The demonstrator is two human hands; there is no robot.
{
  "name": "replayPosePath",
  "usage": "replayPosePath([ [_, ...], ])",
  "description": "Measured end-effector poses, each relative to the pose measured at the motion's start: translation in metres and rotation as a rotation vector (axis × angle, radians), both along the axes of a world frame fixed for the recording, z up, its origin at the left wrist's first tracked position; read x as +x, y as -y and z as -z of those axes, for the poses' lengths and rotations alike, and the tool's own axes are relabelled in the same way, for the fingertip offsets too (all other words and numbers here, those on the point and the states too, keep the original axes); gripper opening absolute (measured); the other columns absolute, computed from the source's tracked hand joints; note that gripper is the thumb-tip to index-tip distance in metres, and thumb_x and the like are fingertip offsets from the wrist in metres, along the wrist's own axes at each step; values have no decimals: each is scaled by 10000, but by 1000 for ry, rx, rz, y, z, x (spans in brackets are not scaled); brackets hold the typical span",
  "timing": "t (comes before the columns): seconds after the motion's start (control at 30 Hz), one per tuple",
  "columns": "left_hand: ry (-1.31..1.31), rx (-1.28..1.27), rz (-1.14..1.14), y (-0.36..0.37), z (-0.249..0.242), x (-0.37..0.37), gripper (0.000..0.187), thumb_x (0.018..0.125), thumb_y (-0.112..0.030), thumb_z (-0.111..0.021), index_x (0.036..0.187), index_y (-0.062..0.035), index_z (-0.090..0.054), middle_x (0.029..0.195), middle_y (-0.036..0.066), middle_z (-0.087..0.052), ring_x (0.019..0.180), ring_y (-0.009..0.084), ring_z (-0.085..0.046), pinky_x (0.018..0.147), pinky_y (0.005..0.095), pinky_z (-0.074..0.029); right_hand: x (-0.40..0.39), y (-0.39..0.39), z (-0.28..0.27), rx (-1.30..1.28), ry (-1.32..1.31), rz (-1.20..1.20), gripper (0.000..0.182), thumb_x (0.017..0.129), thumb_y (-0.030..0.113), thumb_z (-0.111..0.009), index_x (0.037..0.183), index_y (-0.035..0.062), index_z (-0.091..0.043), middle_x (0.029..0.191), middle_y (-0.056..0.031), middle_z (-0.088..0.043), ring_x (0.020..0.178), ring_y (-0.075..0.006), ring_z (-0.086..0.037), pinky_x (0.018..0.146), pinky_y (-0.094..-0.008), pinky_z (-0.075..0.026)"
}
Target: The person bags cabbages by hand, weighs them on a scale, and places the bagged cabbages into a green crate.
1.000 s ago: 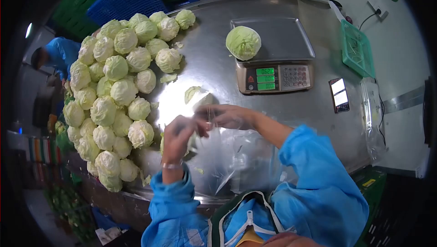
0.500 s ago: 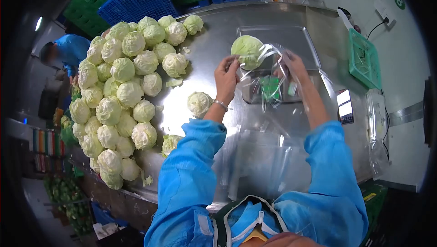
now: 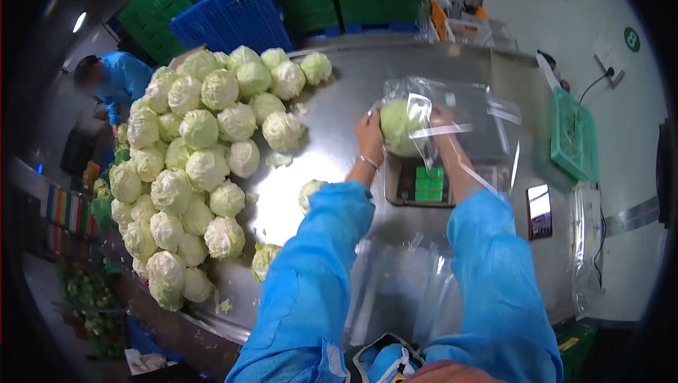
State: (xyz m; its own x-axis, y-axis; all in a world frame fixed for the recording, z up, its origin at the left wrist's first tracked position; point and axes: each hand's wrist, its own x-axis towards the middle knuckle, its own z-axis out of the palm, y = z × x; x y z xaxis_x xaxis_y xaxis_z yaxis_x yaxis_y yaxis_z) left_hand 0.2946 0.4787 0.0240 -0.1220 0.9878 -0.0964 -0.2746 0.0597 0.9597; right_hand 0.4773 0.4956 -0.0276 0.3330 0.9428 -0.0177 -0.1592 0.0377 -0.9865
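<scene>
A pale green cabbage (image 3: 397,129) is between my two hands, above the scale (image 3: 404,192) with its lit green display. My left hand (image 3: 370,136) grips the cabbage's left side, its fingers curved round the edge. My right hand (image 3: 443,123) is at the right side, seen through a clear plastic bag (image 3: 487,104) that spreads over the hand and forearm. Film and glare partly hide the right fingers, which look closed against the cabbage. A metal tray under the bag is partly covered.
Many cabbages (image 3: 205,168) are heaped on the left of the steel table (image 3: 360,65). Flat clear bags (image 3: 402,284) lie near my body. A phone (image 3: 539,212) and a green basket (image 3: 573,136) are on the right. Another person (image 3: 126,79) bends at the far left.
The right hand has moved from holding up the bag to the cabbage's right side. The bag now spreads over that forearm, and the left hand reaches further round the cabbage. The view has shifted.
</scene>
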Motion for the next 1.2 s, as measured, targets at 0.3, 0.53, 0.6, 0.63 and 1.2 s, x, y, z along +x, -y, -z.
replayPosePath([
  [0.3, 680, 115, 130, 96, -58, -32, 200, 942, -188, -441, 972, -35, -566, 934, 65, -604, 872, 159, -586, 800, 295, -476, -49, 128, -90, 306, -403, -46, 280, 891, 265, -551, 1026, 20, -550, 873, -64, -572, 748, -172, -573, 682, -296, -476],
  [0.53, 421, 334, 147, 188, -99, -84, 146, 921, -118, -490, 919, 6, -566, 898, 90, -634, 784, 139, -592, 769, 271, -484, -88, 229, -121, -3, -739, -335, 177, 888, 150, -553, 1013, 26, -570, 991, -133, -608, 874, -221, -617, 769, -326, -522],
  [0.6, 193, 244, 108, 202, -83, -107, 165, 922, -125, -504, 942, 12, -593, 907, 78, -639, 774, 113, -587, 744, 245, -488, -97, 247, -138, 63, -930, -339, 140, 892, 139, -542, 977, 32, -570, 939, -128, -610, 796, -219, -620, 707, -320, -533],
  [0.63, 201, 26, 99, 210, -74, -113, 158, 923, -134, -509, 942, 1, -589, 880, 66, -635, 740, 124, -588, 730, 261, -495, -104, 260, -147, 92, -1031, -337, 123, 894, 133, -537, 960, 34, -571, 913, -126, -611, 756, -217, -621, 676, -317, -539],
  [1.2, -1205, 1051, 299, 344, -146, -206, 135, 678, -116, -722, 738, -165, -611, 681, -39, -602, 907, 129, -620, 1041, 471, -266, -131, 288, -194, 479, 741, -861, 91, 853, 101, -573, 828, 17, -595, 747, -84, -605, 732, -201, -567, 697, -316, -439],
])
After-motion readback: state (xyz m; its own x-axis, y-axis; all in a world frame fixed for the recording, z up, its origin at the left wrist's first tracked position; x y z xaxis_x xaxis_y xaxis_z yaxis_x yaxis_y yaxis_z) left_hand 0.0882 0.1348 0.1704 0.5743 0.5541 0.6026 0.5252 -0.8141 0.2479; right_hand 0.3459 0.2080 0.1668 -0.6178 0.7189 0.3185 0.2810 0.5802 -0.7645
